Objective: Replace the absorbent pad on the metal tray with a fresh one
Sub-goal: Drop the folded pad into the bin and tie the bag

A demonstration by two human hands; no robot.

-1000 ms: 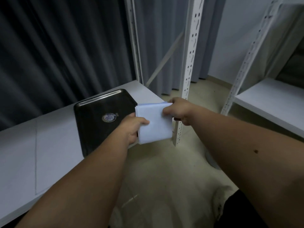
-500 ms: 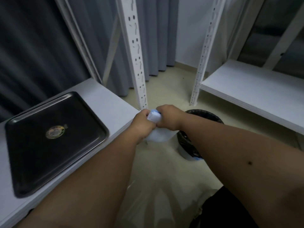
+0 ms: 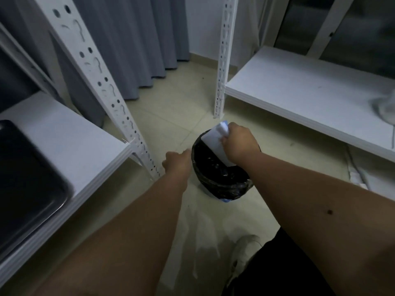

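My right hand [image 3: 239,145] grips a folded white and pale blue absorbent pad [image 3: 214,142] and holds it over the mouth of a bin lined with a black bag [image 3: 222,184] on the floor. My left hand [image 3: 177,162] hovers just left of the bin's rim, fingers loosely curled, holding nothing. The dark metal tray [image 3: 27,184] lies bare on the white shelf [image 3: 70,142] at the far left, only partly in view.
A perforated white shelf post [image 3: 102,86] slants between the tray shelf and the bin. A second post [image 3: 223,60] and a low white shelf [image 3: 310,92] stand at the right. Grey curtains hang behind. A white plastic sheet lies on the tiled floor near my shoe.
My view has swung right from the tray to the bin. My left hand let go of the pad, and my right hand carried it over the bin.
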